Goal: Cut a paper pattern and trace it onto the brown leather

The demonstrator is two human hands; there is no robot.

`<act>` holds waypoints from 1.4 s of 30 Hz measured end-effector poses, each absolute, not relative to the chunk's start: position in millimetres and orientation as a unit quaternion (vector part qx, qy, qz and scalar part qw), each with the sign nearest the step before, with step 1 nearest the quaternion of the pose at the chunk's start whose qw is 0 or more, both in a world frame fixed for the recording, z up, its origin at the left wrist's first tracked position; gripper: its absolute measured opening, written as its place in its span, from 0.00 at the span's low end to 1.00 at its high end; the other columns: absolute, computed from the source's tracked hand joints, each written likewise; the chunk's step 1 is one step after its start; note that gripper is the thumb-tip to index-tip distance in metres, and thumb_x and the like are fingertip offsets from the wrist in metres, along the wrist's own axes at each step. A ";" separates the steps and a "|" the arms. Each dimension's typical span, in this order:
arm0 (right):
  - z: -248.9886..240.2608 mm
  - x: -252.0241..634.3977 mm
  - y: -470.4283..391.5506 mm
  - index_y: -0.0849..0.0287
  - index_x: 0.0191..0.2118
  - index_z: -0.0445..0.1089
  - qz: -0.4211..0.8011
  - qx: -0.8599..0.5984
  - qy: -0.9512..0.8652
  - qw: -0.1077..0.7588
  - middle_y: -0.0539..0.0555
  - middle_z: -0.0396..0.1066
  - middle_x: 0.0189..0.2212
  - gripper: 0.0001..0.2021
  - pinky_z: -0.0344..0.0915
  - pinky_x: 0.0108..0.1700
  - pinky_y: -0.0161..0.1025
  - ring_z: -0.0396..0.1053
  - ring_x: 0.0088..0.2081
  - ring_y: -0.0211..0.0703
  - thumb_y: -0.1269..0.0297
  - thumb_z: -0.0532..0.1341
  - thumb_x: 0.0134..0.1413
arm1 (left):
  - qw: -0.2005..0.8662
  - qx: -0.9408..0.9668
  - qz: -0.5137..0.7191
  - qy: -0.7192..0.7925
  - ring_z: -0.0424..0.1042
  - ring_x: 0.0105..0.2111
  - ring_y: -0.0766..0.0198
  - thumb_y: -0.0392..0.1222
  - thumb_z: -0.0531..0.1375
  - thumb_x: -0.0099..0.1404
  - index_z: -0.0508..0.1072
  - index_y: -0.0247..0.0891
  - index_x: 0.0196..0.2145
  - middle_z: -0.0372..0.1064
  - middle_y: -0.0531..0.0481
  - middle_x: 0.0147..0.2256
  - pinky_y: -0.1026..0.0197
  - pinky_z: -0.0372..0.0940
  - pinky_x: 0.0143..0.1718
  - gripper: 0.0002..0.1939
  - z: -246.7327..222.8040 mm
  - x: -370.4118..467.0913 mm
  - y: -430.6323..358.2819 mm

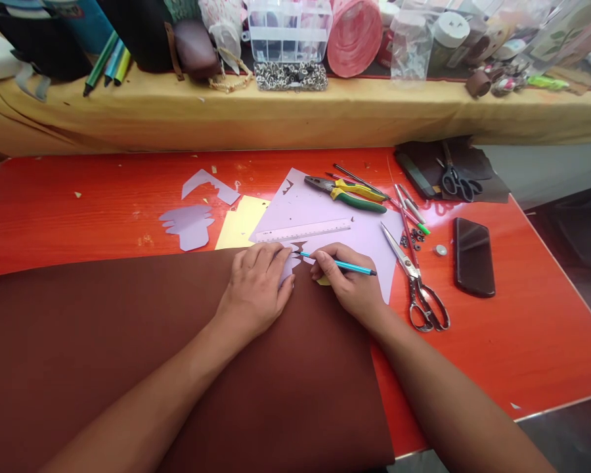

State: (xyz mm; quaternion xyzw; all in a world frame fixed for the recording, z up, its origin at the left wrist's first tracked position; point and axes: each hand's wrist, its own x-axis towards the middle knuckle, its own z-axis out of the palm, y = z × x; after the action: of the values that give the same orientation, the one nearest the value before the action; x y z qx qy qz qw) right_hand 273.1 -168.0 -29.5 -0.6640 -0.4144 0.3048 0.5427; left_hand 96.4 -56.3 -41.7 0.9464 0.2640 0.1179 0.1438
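A large brown leather-like sheet [128,335] covers the near part of the table. My left hand [255,282] lies flat near its far edge, pressing on a small lilac paper cutout [287,268] that it mostly hides. In my right hand [349,286], closed around it, is a light blue pen [353,267]. The pen's tip points left and meets the cutout's edge beside my left fingers. A bit of yellow paper [324,280] shows under my right hand. Beyond the sheet lie a lilac paper sheet [369,231] and a clear ruler [303,230].
Pliers [347,194], metal scissors [418,289], black-handled scissors [456,180] and a phone [474,256] lie to the right on the red table [532,328]. Paper cutouts [190,226] lie left of a yellow sheet [239,220]. A cloth-covered shelf [295,125] with containers runs along the back.
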 end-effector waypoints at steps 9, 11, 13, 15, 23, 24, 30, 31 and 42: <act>-28.0 274.1 -168.0 0.54 0.35 0.77 0.296 -0.671 -0.410 0.543 0.51 0.76 0.28 0.18 0.76 0.33 0.38 0.75 0.29 0.42 0.48 0.64 0.73 | 0.135 0.949 0.121 0.258 0.68 0.62 0.42 0.43 0.57 0.77 0.72 0.36 0.65 0.73 0.36 0.61 0.40 0.61 0.63 0.23 -41.5 96.0 -56.1; -28.5 274.0 -168.0 0.53 0.36 0.77 0.300 -0.670 -0.403 0.547 0.51 0.76 0.28 0.17 0.77 0.33 0.38 0.75 0.29 0.42 0.47 0.64 0.73 | 0.133 0.949 0.120 0.258 0.68 0.62 0.42 0.43 0.57 0.77 0.72 0.35 0.65 0.73 0.36 0.61 0.40 0.61 0.63 0.23 -41.3 96.2 -56.0; -29.1 273.9 -168.1 0.53 0.36 0.77 0.307 -0.668 -0.392 0.552 0.51 0.76 0.28 0.17 0.77 0.32 0.38 0.76 0.29 0.43 0.46 0.65 0.72 | 0.132 0.950 0.119 0.257 0.68 0.62 0.42 0.43 0.57 0.77 0.72 0.35 0.65 0.73 0.36 0.61 0.40 0.62 0.63 0.23 -40.9 96.3 -55.9; -29.6 274.0 -168.2 0.53 0.37 0.77 0.313 -0.667 -0.380 0.559 0.51 0.77 0.28 0.17 0.78 0.31 0.39 0.76 0.29 0.43 0.46 0.65 0.72 | 0.133 0.950 0.118 0.257 0.68 0.62 0.41 0.42 0.57 0.77 0.72 0.34 0.65 0.73 0.36 0.61 0.39 0.62 0.62 0.23 -40.6 96.3 -56.0; -28.5 274.4 -169.8 0.53 0.39 0.78 0.271 -0.668 -0.405 0.562 0.50 0.78 0.28 0.14 0.76 0.33 0.39 0.76 0.28 0.42 0.51 0.64 0.75 | 0.139 0.948 0.122 0.257 0.68 0.62 0.41 0.42 0.57 0.77 0.72 0.35 0.65 0.73 0.36 0.61 0.38 0.63 0.63 0.22 -41.1 95.7 -56.1; -28.7 274.2 -169.9 0.53 0.39 0.78 0.278 -0.663 -0.409 0.562 0.50 0.77 0.28 0.14 0.76 0.33 0.39 0.76 0.28 0.42 0.51 0.64 0.75 | 0.138 0.949 0.122 0.257 0.68 0.62 0.41 0.42 0.57 0.77 0.72 0.34 0.65 0.73 0.35 0.61 0.38 0.63 0.63 0.22 -41.1 95.6 -56.1; -32.5 273.5 -169.9 0.53 0.39 0.78 0.285 -0.649 -0.440 0.552 0.51 0.78 0.30 0.14 0.76 0.35 0.40 0.77 0.30 0.43 0.52 0.63 0.75 | 0.141 0.948 0.119 0.259 0.67 0.62 0.42 0.43 0.57 0.77 0.72 0.35 0.66 0.72 0.36 0.62 0.39 0.62 0.63 0.23 -40.7 95.3 -55.8; -32.9 273.5 -169.8 0.53 0.39 0.78 0.286 -0.651 -0.440 0.548 0.51 0.78 0.30 0.14 0.76 0.35 0.40 0.77 0.31 0.43 0.52 0.63 0.75 | 0.144 0.948 0.119 0.260 0.67 0.62 0.42 0.43 0.57 0.77 0.72 0.35 0.66 0.72 0.36 0.62 0.38 0.62 0.63 0.23 -40.7 95.4 -55.8; -28.8 273.2 -167.8 0.53 0.38 0.77 0.290 -0.655 -0.461 0.523 0.51 0.78 0.30 0.16 0.73 0.36 0.40 0.76 0.32 0.43 0.50 0.62 0.75 | 0.152 0.946 0.115 0.262 0.67 0.62 0.42 0.43 0.57 0.77 0.70 0.37 0.66 0.72 0.37 0.62 0.39 0.61 0.63 0.23 -40.4 95.7 -55.6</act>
State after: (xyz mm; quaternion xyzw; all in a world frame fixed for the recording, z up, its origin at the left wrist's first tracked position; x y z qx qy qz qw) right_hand 273.2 -167.8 -28.8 -0.6554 -0.4611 0.2897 0.5233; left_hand 95.7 -55.6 -40.4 0.9460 0.2619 0.1152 0.1521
